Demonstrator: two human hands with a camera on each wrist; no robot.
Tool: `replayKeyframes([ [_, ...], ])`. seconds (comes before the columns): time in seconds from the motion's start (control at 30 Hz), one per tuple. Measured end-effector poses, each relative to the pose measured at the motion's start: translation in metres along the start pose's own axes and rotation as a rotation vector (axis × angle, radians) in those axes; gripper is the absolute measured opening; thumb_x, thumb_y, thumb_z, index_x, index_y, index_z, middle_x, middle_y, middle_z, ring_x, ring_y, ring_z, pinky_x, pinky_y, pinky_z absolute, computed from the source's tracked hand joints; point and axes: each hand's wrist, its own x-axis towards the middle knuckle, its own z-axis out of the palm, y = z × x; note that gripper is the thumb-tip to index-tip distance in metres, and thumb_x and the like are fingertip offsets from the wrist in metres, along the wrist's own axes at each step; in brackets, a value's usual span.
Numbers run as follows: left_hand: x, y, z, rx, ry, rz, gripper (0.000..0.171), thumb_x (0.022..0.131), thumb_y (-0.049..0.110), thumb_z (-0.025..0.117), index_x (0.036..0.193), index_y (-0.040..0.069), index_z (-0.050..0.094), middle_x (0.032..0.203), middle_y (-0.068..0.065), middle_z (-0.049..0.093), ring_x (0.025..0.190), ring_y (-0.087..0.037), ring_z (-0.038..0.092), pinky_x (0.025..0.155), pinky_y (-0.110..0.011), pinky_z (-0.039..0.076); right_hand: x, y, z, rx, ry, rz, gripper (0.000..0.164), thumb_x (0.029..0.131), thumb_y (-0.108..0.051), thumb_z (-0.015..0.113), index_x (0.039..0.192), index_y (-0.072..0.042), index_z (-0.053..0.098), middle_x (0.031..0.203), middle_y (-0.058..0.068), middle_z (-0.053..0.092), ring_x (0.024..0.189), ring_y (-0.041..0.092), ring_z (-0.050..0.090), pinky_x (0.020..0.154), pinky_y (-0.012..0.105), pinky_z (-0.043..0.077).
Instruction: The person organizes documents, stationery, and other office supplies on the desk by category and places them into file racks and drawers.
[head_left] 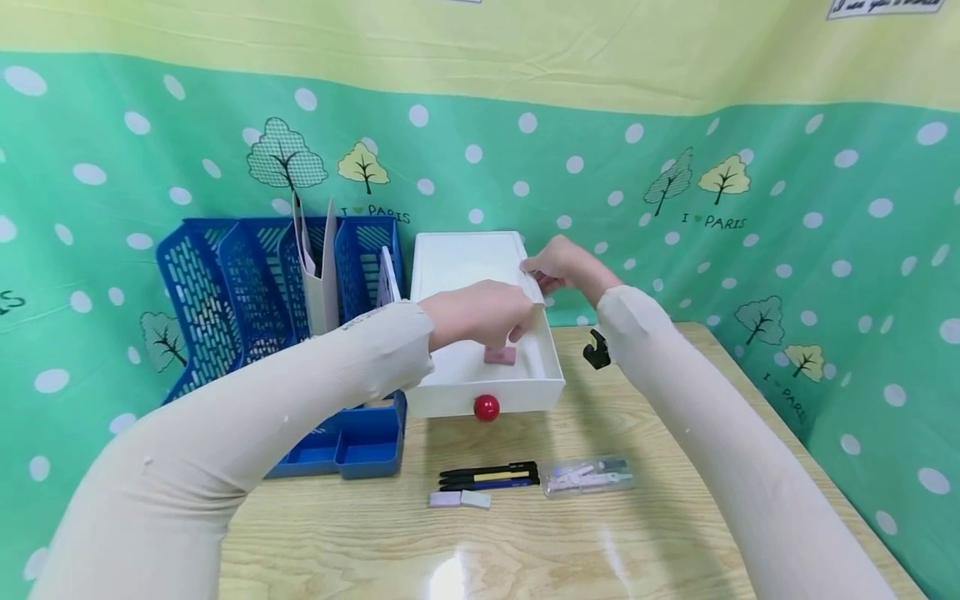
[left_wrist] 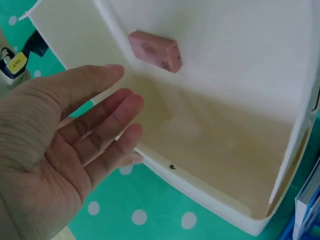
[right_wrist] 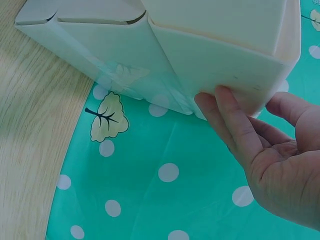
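A white drawer (head_left: 450, 400) with a red knob (head_left: 487, 407) is pulled out from its white box (head_left: 468, 258). On its floor lies a pink eraser (left_wrist: 156, 51). My left hand (head_left: 483, 312) is over the drawer; in the left wrist view its thumb and fingers are apart, loosely bent, holding nothing, with the eraser beyond the fingertips. At the box's far right corner my right hand (right_wrist: 277, 155) grips the white wall, fingers against the side and thumb round the corner.
Left of the box stands a blue file rack (head_left: 247, 292) holding folders (head_left: 321, 292). In front lie several pens (head_left: 487, 477), two small erasers (head_left: 459, 499) and a clear case (head_left: 588, 477) on the wooden table (head_left: 360, 542). A polka-dot curtain (head_left: 480, 133) hangs behind.
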Motion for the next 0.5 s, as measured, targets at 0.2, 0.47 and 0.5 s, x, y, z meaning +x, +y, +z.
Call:
replayKeyframes([
  [0.2, -0.009, 0.004, -0.001, -0.027, 0.023, 0.006, 0.017, 0.091, 0.023, 0.076, 0.103, 0.012, 0.077, 0.101, -0.003, 0.075, 0.088, -0.02, 0.064, 0.087, -0.033, 0.055, 0.0, 0.002, -0.002, -0.018, 0.004, -0.021, 0.033, 0.102, -0.019, 0.061, 0.121, 0.008, 0.065, 0.094, 0.014, 0.069, 0.068, 0.017, 0.07, 0.083, 0.035, 0.062],
  [0.47, -0.032, 0.022, 0.001, 0.019, 0.219, 0.109, 0.019, 0.095, 0.016, 0.067, 0.111, 0.012, 0.076, 0.107, -0.003, 0.077, 0.089, -0.017, 0.069, 0.082, -0.033, 0.06, 0.0, 0.004, -0.003, -0.018, -0.04, -0.056, 0.033, 0.103, -0.02, 0.059, 0.119, 0.007, 0.066, 0.094, 0.013, 0.07, 0.071, 0.017, 0.071, 0.084, 0.035, 0.062],
  [0.5, -0.035, 0.026, 0.001, 0.031, 0.253, 0.125, 0.019, 0.095, 0.016, 0.066, 0.11, 0.012, 0.076, 0.107, -0.002, 0.076, 0.09, -0.016, 0.069, 0.081, -0.033, 0.06, 0.0, 0.004, -0.003, -0.015, -0.055, -0.064, 0.032, 0.104, -0.02, 0.058, 0.118, 0.007, 0.066, 0.094, 0.013, 0.07, 0.072, 0.017, 0.071, 0.084, 0.035, 0.062],
])
